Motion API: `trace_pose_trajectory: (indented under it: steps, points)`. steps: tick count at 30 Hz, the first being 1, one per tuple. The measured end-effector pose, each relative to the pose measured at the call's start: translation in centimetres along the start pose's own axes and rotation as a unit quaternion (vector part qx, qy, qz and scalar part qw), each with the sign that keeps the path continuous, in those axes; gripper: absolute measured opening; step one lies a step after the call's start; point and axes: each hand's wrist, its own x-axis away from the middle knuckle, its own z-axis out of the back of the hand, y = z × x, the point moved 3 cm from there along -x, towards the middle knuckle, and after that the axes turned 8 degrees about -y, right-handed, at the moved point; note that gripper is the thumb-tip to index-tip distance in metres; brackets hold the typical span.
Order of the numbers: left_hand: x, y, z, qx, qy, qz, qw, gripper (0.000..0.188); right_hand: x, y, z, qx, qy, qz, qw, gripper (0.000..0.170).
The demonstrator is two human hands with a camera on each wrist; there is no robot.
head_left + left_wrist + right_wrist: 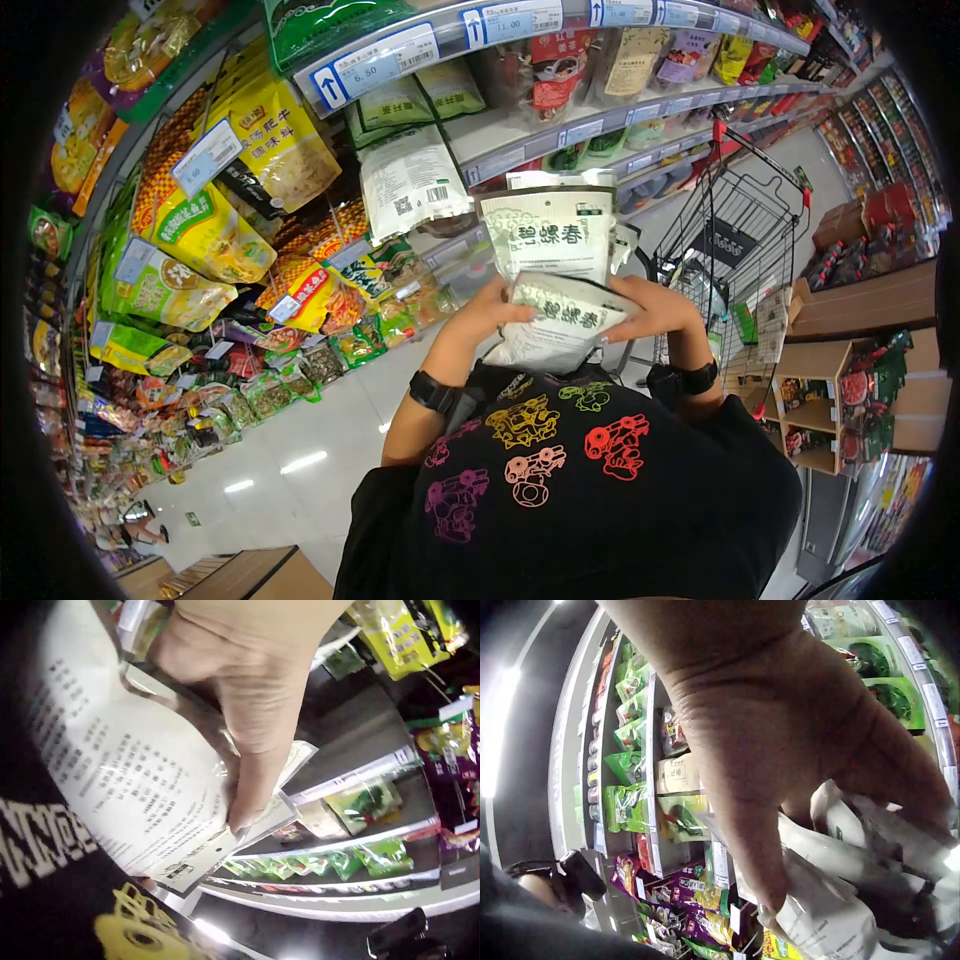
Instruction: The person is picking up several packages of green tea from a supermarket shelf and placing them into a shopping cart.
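Note:
White tea pouches with dark Chinese characters are bunched in front of the chest. The nearest tea pouch [560,322] tilts over another pouch [545,232] standing behind it. My left hand [492,312] grips the near pouch at its left side. On the opposite edge my right hand [655,308] holds it, thumb in front. In the left wrist view, the left thumb [259,780] presses near the top of a white pouch [127,765] covered in small print. The right wrist view has the right hand [772,750] spread over crumpled white pouches [817,900], its fingertips partly hidden.
A shelf with price labels [380,68] runs along the front, a similar white pouch [412,185] lying on it. Yellow seasoning packets [275,130] hang at left. A wire shopping cart [735,240] stands at right, near cardboard boxes [870,290].

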Motion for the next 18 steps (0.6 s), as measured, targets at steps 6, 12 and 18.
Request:
trace_pose_trajectory:
  steps: [6, 12, 18]
  points:
    - [0.0, -2.4, 1.8, 0.095, -0.021, 0.025, 0.995, 0.063, -0.5, 2.3, -2.3, -0.015, 0.030, -0.006, 0.999, 0.050]
    - [-0.1, -4.7, 3.4, 0.213, -0.026, 0.025, 0.976, 0.052, -0.2, 1.3, -0.7, 0.070, -0.095, -0.159, 0.980, 0.048]
    - [0.0, -4.8, 3.9, 0.231, 0.006, -0.030, 0.973, 0.047, -0.3, 0.7, 2.8, -0.041, -0.004, -0.030, 0.999, 0.060]
